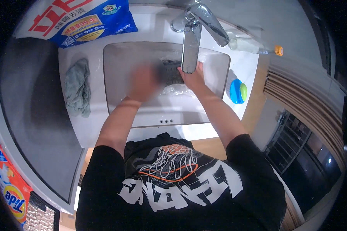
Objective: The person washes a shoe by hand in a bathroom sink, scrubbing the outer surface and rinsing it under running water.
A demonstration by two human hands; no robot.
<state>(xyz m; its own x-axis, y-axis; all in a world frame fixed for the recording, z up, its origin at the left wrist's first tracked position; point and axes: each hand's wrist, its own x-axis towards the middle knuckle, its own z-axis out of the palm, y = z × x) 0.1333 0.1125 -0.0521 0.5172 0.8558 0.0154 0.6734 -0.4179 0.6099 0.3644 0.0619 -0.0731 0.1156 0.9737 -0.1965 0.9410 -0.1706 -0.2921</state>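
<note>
Dark item (172,73), long axis unclear, lies between left hand (144,81) and right hand (194,80), grips indiscernible.

Setting: home, by all signs; I stand at a washroom or laundry sink, cannot tell which. Evidence: grey rectangular basin (117,106) set in a glossy white bench (96,84); chrome single-lever tap (190,50); large blue-and-white plastic cleaning-product bag (84,25); crumpled grey-green cloth (78,88). To my right, a dark barred window (291,142) and brown pleated curtain (304,92).
</note>
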